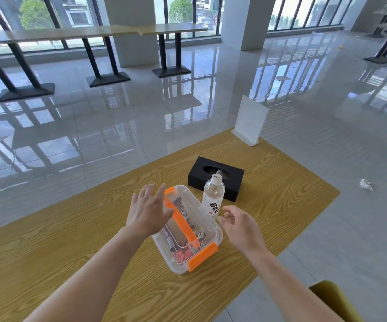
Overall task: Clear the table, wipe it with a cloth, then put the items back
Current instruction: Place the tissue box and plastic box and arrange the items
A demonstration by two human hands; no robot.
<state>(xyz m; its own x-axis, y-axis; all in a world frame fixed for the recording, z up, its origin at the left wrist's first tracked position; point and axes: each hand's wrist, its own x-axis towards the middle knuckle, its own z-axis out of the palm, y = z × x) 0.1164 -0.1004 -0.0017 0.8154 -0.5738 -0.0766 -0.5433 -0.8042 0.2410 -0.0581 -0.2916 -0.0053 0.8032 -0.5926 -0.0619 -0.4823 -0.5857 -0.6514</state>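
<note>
Wood-grain table (280, 182) amid glossy tiles (95, 126)

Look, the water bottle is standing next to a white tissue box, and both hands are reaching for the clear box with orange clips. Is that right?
Almost. The head view shows the tissue box is black, not white. The water bottle does stand next to it, and both hands, left and right, are open around the clear box with orange clips.

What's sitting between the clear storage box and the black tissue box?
In the head view, a water bottle stands between the storage box and tissue box.
</note>
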